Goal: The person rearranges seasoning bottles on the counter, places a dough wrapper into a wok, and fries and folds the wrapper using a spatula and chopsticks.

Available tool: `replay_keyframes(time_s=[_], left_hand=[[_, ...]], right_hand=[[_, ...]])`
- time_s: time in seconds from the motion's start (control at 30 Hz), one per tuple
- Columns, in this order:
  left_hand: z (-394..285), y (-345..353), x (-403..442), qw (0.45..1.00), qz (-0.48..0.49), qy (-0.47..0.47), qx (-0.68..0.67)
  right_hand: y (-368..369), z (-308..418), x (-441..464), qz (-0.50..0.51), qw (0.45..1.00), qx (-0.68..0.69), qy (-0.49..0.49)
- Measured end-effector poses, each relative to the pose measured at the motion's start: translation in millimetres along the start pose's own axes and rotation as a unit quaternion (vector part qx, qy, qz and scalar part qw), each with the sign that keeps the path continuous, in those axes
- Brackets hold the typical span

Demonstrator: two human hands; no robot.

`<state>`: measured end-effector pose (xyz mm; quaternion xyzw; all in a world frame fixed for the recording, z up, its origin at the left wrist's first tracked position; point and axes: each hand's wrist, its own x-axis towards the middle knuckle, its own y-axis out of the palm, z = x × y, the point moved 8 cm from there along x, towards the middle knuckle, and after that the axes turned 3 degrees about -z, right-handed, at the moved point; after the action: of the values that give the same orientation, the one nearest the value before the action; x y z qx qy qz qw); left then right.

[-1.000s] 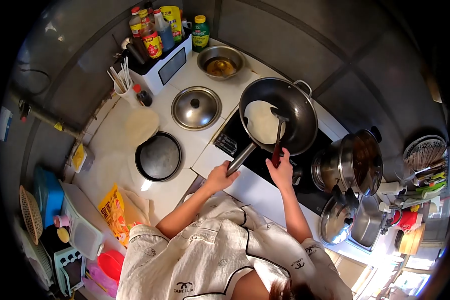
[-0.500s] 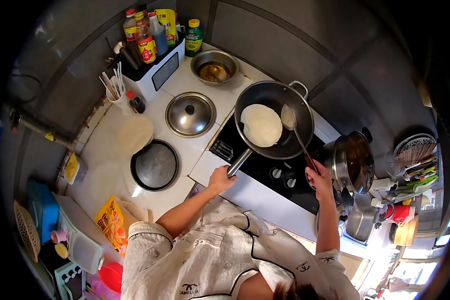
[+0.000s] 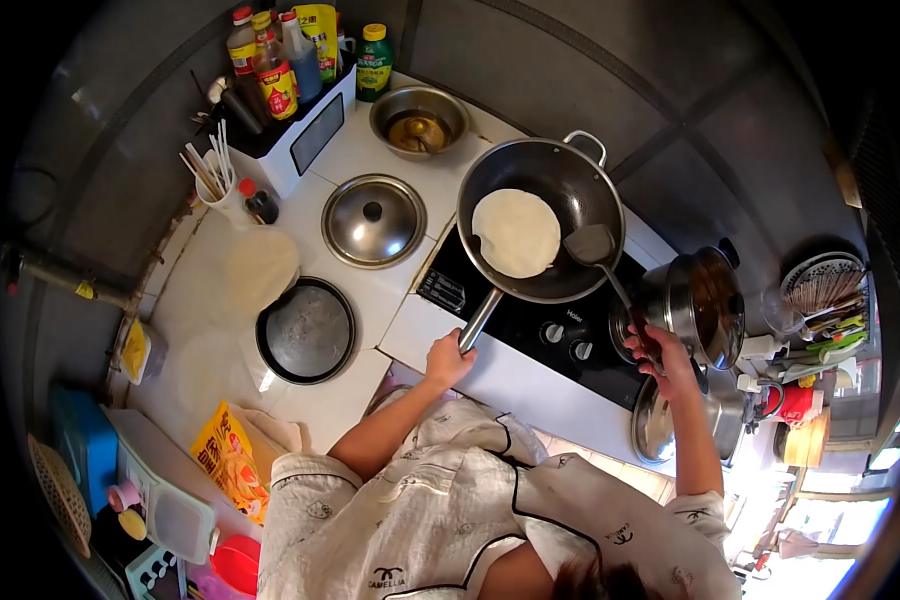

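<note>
A dark wok (image 3: pixel 595 195) stands on the black gas stove (image 3: pixel 530 318), with a pale round flatbread (image 3: pixel 516 233) lying flat inside it. My left hand (image 3: pixel 452 360) is closed around the end of the wok's metal handle (image 3: pixel 481 320). In my right hand (image 3: pixel 667 362) is the dark handle of a spatula (image 3: pixel 592 245). Its flat blade rests over the right part of the wok, just beside the flatbread.
To the left are a domed steel lid (image 3: pixel 375 222), a round black pan (image 3: pixel 307 331) and another pale dough round (image 3: pixel 261 269). A steel bowl with oil (image 3: pixel 419 122) sits behind. Right of the stove stands a lidded steel pot (image 3: pixel 707 307); bottles (image 3: pixel 273 75) crowd the back left.
My right hand has moved right and slightly down. The spatula has turned, its blade now lower and flatter to view beside the flatbread. My left hand keeps hold of the wok handle.
</note>
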<state>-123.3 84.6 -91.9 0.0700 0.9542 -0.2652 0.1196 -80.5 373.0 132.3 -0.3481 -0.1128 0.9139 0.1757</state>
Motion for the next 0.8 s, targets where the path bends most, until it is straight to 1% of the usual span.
replay_keyframes(time_s=[0.07,0.2,0.23,0.3,0.6,0.7,0.8], left_hand=[[0.2,2.3,0.9,1.000,-0.002,-0.003,0.001],[-2.0,4.2,-1.0,1.000,0.000,-0.011,0.001],[-3.7,4.1,-1.5,1.000,-0.001,-0.009,0.003],[-7.0,3.0,-2.4,1.000,-0.004,-0.003,0.006],[-18.0,-2.0,-6.5,1.000,-0.004,-0.015,0.015],[-16.3,-0.7,-5.7,1.000,-0.006,-0.013,0.015],[-17.2,-0.9,-6.2,1.000,-0.013,-0.012,0.023]], right_hand=[[-3.7,3.3,2.9,-0.009,0.999,-0.032,0.009],[3.3,17.5,10.6,0.031,0.995,-0.094,-0.020],[4.7,19.7,12.1,0.018,0.994,-0.102,-0.020],[8.2,22.8,15.2,-0.006,0.993,-0.117,-0.020],[27.4,27.7,32.5,0.069,0.986,-0.153,0.022],[18.8,45.2,28.4,0.043,0.984,-0.172,0.022],[11.4,62.0,35.1,0.038,0.963,-0.265,-0.001]])
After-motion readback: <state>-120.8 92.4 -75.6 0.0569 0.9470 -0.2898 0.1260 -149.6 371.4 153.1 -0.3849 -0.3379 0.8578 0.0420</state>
